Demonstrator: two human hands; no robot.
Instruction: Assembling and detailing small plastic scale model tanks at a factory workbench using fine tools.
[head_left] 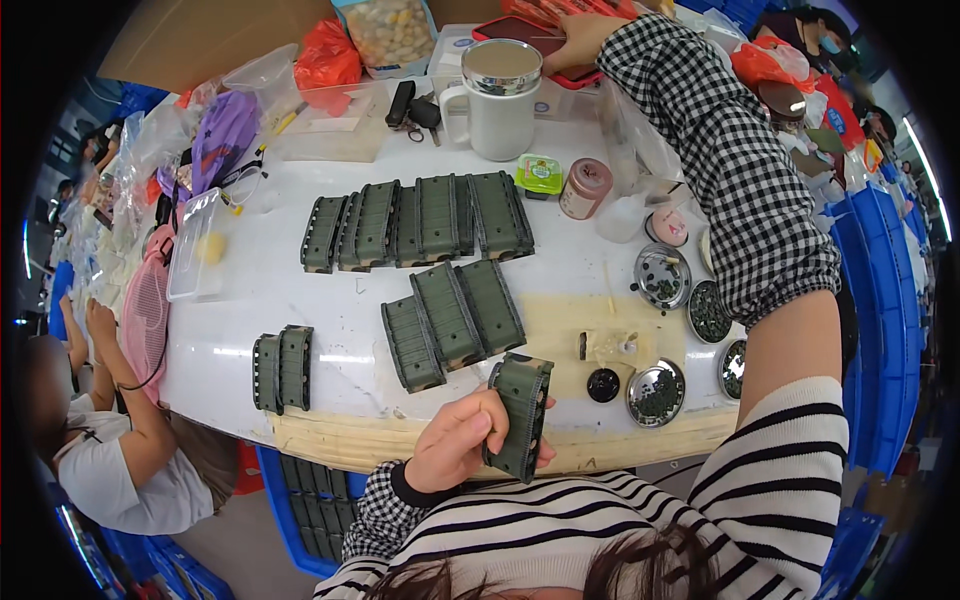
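My left hand (460, 440) is closed around a dark green, slightly curved rectangular piece (520, 415) with camouflage patches and a notched edge, held upright at the table's front edge. Far off at the back, my right hand (585, 42) reaches to a phone-like dark flat thing in a red case (520, 35), its fingers apart at the right side of it. Similar green pieces lie on the white table: a long row (415, 222), a smaller overlapping group (455, 322) nearer me, and a pair (283, 368) at left.
Small round metal dishes (656, 392) with dark green bits stand on the right, beside a black round cap (603, 385). Behind the row are a white lidded mug (502, 110), keys (424, 112) and a green box (540, 174). A blue crate (285, 510) holds pieces below; another person (120, 460) sits left.
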